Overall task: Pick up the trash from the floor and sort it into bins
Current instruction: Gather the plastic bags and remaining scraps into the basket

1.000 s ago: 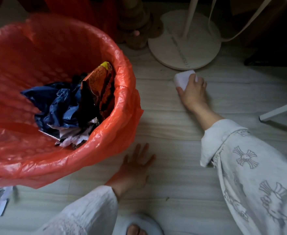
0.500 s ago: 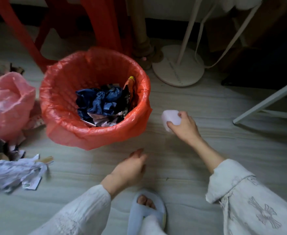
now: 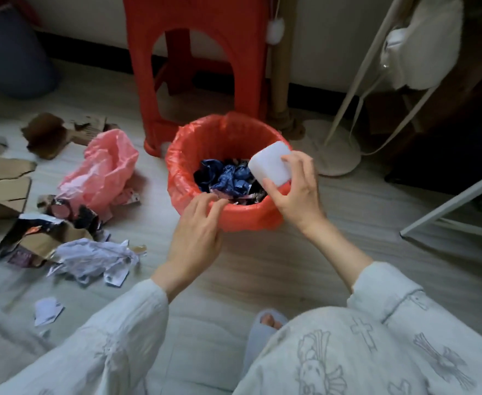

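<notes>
The left hand [image 3: 197,232] is held loose and empty, fingertips at the near rim of the round bin lined with red plastic [image 3: 177,178]. Beyond, the small white rounded plastic box [image 3: 269,163] is pinched by the right hand [image 3: 296,192] directly over the bin's right edge, its long axis tilted; a release inward is judged enough.

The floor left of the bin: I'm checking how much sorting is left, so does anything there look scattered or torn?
Yes. Torn cardboard, a slumped pink plastic bag, ripped dark wrappers and crumpled white paper lie loose left of the red-lined bin. The right hand holds a white block over it.
</notes>
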